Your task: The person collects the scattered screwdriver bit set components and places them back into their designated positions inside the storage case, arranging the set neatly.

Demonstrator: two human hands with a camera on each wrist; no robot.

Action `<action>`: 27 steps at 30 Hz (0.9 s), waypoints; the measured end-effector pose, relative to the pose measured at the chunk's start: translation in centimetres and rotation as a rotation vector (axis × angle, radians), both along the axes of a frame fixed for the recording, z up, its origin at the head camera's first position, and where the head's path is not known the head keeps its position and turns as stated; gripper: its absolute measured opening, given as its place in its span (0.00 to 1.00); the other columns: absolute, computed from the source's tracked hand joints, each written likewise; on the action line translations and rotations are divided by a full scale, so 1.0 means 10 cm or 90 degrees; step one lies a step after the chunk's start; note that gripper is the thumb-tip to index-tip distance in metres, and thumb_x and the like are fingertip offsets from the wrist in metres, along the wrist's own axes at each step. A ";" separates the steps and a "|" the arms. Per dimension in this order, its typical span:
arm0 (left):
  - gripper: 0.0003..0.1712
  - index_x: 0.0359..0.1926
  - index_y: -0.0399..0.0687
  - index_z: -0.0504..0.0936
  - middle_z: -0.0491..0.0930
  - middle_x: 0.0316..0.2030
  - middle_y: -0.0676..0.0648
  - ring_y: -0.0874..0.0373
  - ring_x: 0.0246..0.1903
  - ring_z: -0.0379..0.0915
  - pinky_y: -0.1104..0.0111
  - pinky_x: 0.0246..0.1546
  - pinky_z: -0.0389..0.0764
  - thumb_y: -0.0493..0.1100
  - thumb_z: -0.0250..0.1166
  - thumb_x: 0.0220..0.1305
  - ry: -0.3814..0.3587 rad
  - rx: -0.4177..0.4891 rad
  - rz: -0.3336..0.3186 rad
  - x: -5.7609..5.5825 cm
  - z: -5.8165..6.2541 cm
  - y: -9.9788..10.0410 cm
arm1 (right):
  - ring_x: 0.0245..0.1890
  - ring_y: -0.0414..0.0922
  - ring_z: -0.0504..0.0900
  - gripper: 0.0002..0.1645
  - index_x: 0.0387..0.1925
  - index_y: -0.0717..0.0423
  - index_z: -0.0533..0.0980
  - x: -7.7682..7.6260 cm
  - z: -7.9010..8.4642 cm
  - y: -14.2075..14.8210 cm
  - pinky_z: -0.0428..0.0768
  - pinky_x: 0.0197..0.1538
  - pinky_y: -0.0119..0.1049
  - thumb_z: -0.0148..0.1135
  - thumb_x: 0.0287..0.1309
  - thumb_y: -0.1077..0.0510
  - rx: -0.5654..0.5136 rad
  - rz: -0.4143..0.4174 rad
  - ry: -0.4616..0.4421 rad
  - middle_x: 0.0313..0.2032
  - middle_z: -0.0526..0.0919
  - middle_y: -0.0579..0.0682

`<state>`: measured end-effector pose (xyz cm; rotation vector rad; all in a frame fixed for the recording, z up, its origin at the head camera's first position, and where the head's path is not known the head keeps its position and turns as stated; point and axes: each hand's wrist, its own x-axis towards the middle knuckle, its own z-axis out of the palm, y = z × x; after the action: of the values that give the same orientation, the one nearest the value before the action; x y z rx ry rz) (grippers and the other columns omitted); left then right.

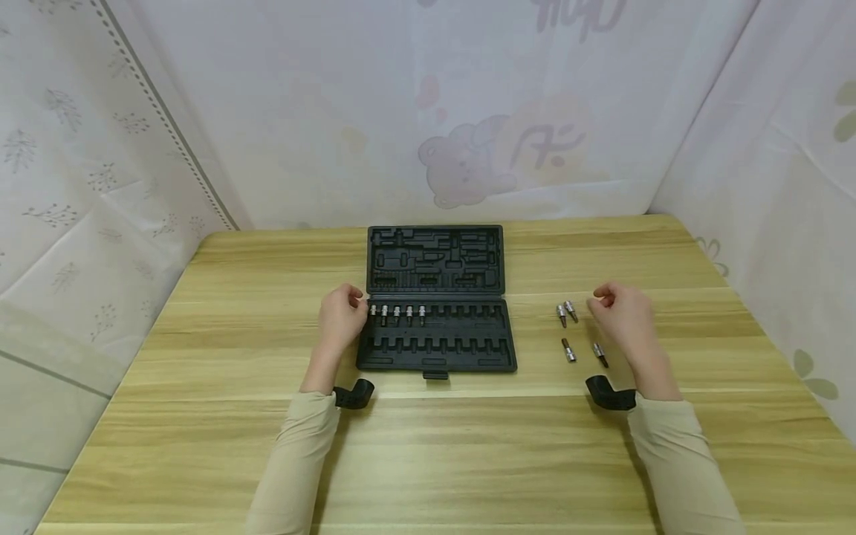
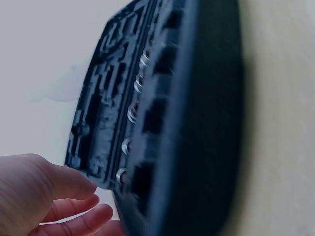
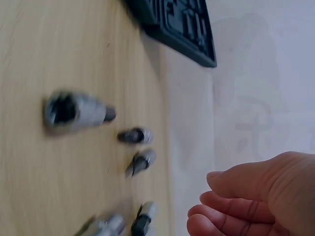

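A black socket case (image 1: 438,357) lies unfolded, its lid (image 1: 435,260) at the back. Several silver bit sockets (image 1: 397,312) stand in the left slots of the upper row. My left hand (image 1: 342,316) is at the case's left edge near the hinge, fingers loosely bent. In the left wrist view, its thumb (image 2: 74,184) is near the lid corner; whether it touches is unclear. My right hand (image 1: 625,312) hovers beside several loose bit sockets (image 1: 568,349) on the table. The right wrist view shows its fingers (image 3: 236,209) slightly curled, holding nothing visible.
The wooden table (image 1: 455,453) carries the case and loose sockets. Printed curtains (image 1: 301,134) stand behind and at the sides. A black wrist mount (image 1: 354,394) sits on the left forearm, and another mount (image 1: 608,394) on the right.
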<state>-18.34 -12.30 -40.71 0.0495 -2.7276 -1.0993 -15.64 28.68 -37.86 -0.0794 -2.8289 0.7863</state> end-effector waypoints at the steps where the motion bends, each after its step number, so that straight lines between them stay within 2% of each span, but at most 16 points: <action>1: 0.07 0.35 0.33 0.79 0.80 0.28 0.39 0.46 0.28 0.75 0.57 0.30 0.75 0.34 0.60 0.56 -0.002 0.000 0.000 0.00 -0.01 -0.01 | 0.29 0.56 0.75 0.15 0.39 0.75 0.75 0.00 -0.01 0.03 0.70 0.28 0.39 0.57 0.57 0.63 0.001 -0.001 -0.012 0.29 0.78 0.64; 8: 0.06 0.33 0.32 0.79 0.80 0.27 0.38 0.46 0.27 0.75 0.58 0.30 0.75 0.33 0.60 0.56 -0.013 0.013 -0.011 0.02 -0.08 -0.06 | 0.31 0.57 0.76 0.15 0.36 0.74 0.74 -0.03 -0.10 0.17 0.73 0.32 0.44 0.57 0.59 0.60 0.012 -0.006 -0.071 0.31 0.79 0.65; 15: 0.05 0.30 0.31 0.80 0.79 0.24 0.38 0.45 0.26 0.74 0.60 0.29 0.75 0.32 0.60 0.56 -0.009 0.040 -0.027 -0.01 -0.12 -0.07 | 0.28 0.55 0.77 0.13 0.31 0.72 0.76 -0.10 -0.15 0.27 0.71 0.28 0.40 0.59 0.57 0.60 0.014 -0.006 -0.070 0.27 0.80 0.63; 19: 0.05 0.30 0.31 0.80 0.79 0.24 0.39 0.46 0.27 0.74 0.62 0.29 0.74 0.33 0.61 0.56 -0.019 0.042 -0.027 -0.02 -0.13 -0.07 | 0.30 0.57 0.76 0.12 0.31 0.72 0.76 -0.12 -0.15 0.33 0.71 0.30 0.42 0.59 0.54 0.62 0.009 -0.011 -0.074 0.28 0.79 0.64; 24: 0.05 0.30 0.31 0.80 0.78 0.23 0.40 0.47 0.26 0.73 0.65 0.27 0.73 0.33 0.61 0.57 -0.037 0.048 -0.021 -0.03 -0.12 -0.08 | 0.32 0.59 0.75 0.13 0.30 0.72 0.76 -0.13 -0.17 0.41 0.72 0.32 0.45 0.59 0.53 0.61 0.020 -0.013 -0.110 0.29 0.79 0.64; 27: 0.05 0.31 0.31 0.80 0.77 0.22 0.41 0.50 0.23 0.72 0.69 0.22 0.71 0.33 0.61 0.57 -0.050 0.056 -0.018 -0.02 -0.12 -0.08 | 0.31 0.58 0.75 0.14 0.29 0.71 0.77 -0.14 -0.18 0.43 0.71 0.30 0.43 0.60 0.54 0.59 0.027 -0.009 -0.125 0.28 0.79 0.63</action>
<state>-18.59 -13.05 -41.89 0.0681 -2.7552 -1.2511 -17.00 33.02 -39.61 -0.1797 -3.0241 0.7531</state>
